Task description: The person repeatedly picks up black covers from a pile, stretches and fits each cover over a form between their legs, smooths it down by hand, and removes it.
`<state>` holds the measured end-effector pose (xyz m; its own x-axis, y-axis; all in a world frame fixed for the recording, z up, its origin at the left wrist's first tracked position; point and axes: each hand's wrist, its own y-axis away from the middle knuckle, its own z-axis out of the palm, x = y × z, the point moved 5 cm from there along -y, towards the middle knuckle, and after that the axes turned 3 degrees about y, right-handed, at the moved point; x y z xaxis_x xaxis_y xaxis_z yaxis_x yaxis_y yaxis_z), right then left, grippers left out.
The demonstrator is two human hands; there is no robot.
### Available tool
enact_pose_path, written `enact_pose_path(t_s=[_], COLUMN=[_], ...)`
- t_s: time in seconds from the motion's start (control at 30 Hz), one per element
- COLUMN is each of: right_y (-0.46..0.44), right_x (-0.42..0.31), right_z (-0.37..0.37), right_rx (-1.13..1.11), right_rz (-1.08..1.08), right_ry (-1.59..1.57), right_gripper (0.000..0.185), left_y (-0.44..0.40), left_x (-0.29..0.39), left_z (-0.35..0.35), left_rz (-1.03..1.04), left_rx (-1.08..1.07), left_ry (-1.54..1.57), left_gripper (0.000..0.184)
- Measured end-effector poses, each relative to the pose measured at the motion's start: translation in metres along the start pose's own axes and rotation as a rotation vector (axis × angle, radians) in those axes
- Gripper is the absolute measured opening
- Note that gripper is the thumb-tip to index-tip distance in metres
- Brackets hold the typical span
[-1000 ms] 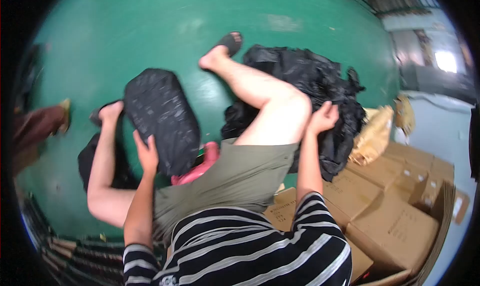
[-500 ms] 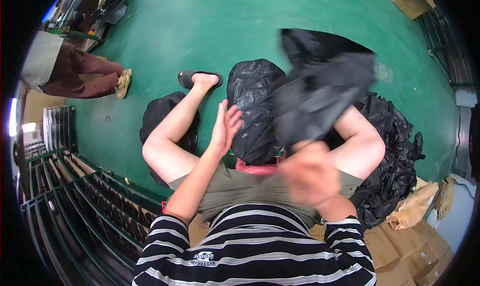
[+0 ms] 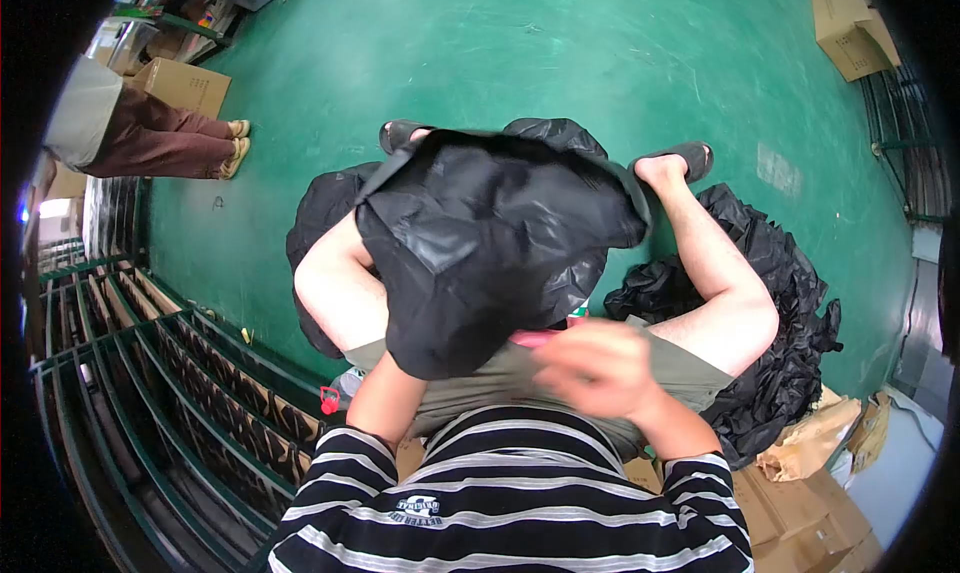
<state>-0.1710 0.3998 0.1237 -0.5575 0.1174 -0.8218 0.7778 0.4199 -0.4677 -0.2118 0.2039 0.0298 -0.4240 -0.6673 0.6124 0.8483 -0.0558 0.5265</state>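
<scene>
A black cloth-like cover is spread in the air between my knees, over another dark bundle whose top edge shows behind it. My left forearm goes up under the cover's lower left part, and the hand itself is hidden there. Just right of the cover's lower edge, my right hand is blurred by motion, so its fingers cannot be made out. A pink object shows partly between the cover and my right hand. Crumpled black material lies in a heap beyond my right leg.
Another black bundle lies by my left leg. Green metal racks stand at the lower left. A person in brown trousers stands at the upper left near a carton. More cartons are at the lower right, and one at the upper right.
The black cover has swung from the right to the left, over the middle bundle and my left hand. My right foot has come into view, and my view has turned to face more forward since the first frame.
</scene>
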Motion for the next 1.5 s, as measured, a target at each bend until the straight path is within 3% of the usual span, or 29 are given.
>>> enact_pose_path(t_s=[0.07, 0.13, 0.17, 0.2, 0.27, 0.33, 0.37, 0.47, 0.53, 0.57, 0.67, 0.73, 0.83, 1.0, 1.03, 1.07, 1.17, 1.27, 1.33, 1.43, 1.47, 1.5], right_y=[0.0, -0.009, -0.015, -0.023, -0.028, -0.006, 0.006, -0.001, 0.007, 0.011, 0.03, 0.05, 0.033, 0.003, 0.003, 0.002, 0.005, 0.013, 0.011, -0.005, -0.013, -0.019], right_x=[0.008, 0.02, 0.024, 0.022, 0.026, 0.054, 0.066, 0.058, 0.064, 0.065, 0.07, 0.08, 0.072, 0.042, 0.041, 0.042, 0.043, 0.04, 0.034, 0.021, 0.016, 0.012], right_z=[-0.046, -0.068, -0.073, -0.072, -0.067, -0.061, -0.058, -0.061, -0.055, -0.053, -0.063, -0.07, -0.072, -0.096, -0.097, -0.099, -0.11, -0.125, -0.129, -0.123, -0.119, -0.115], right_rx=[0.273, 0.444, 0.417, 0.394, 0.308, 0.24, 0.282, 0.128, 0.025, 0.01, -0.018, -0.043, 0.141, 0.456, 0.452, 0.435, 0.393, 0.371, 0.392, 0.266, 0.202, 0.141], right_rz=[0.129, 0.223, 0.288, 0.333, 0.409, 0.546, 0.658, 0.584, 0.506, 0.546, 0.673, 0.996, 0.842, 0.553, 0.556, 0.562, 0.571, 0.586, 0.61, 0.476, 0.406, 0.336], right_ry=[0.212, 0.378, 0.402, 0.416, 0.413, 0.034, -0.137, 0.017, -0.063, -0.174, -0.371, -0.427, -0.445, -0.337, -0.34, -0.317, -0.241, -0.147, -0.139, -0.07, -0.041, -0.012], right_gripper=[0.022, 0.042, 0.051, 0.053, 0.056, 0.055, 0.053, 0.046, 0.04, 0.031, 0.028, 0.031, 0.036, 0.044, 0.044, 0.048, 0.059, 0.071, 0.076, 0.068, 0.064, 0.061], left_y=[-0.004, -0.005, 0.031, 0.001, 0.036, 0.002, 0.017, 0.028, 0.039, 0.039, 0.019, 0.008, 0.006, 0.023, 0.026, 0.023, 0.021, 0.034, 0.039, 0.033, 0.033, 0.031], left_x=[-0.019, -0.032, -0.004, -0.035, -0.01, -0.029, -0.004, -0.004, -0.005, 0.002, 0.016, 0.031, 0.034, 0.045, 0.044, 0.041, 0.044, 0.052, 0.05, 0.054, 0.056, 0.057], left_z=[0.021, 0.039, 0.017, 0.043, 0.023, 0.043, 0.018, 0.017, 0.017, 0.014, 0.017, 0.014, 0.022, 0.047, 0.048, 0.048, 0.039, 0.024, 0.023, 0.04, 0.031, 0.029], left_rz=[0.004, -0.002, -0.004, -0.008, -0.01, -0.007, -0.004, 0.002, 0.005, 0.006, 0.004, 0.004, 0.008, 0.116, 0.138, 0.232, 0.135, 0.254, 0.111, 0.311, 0.188, 0.275], left_rx=[-0.014, -0.035, -0.048, -0.057, -0.071, -0.076, -0.077, -0.081, -0.09, -0.095, -0.109, -0.12, -0.135, -0.347, -0.386, -0.273, -0.17, -0.294, -0.416, -0.651, -0.506, -0.373], left_ry=[0.016, 0.032, 0.04, 0.049, 0.064, 0.076, 0.081, 0.089, 0.095, 0.098, 0.107, 0.114, 0.125, -0.354, -0.448, -0.473, -0.38, -0.564, -0.698, -0.865, -0.781, -0.663], left_gripper=[0.089, 0.089, 0.089, 0.089, 0.089, 0.09, 0.09, 0.09, 0.09, 0.09, 0.091, 0.091, 0.091, 0.07, 0.068, 0.052, 0.02, 0.01, 0.007, 0.007, 0.008, 0.009])
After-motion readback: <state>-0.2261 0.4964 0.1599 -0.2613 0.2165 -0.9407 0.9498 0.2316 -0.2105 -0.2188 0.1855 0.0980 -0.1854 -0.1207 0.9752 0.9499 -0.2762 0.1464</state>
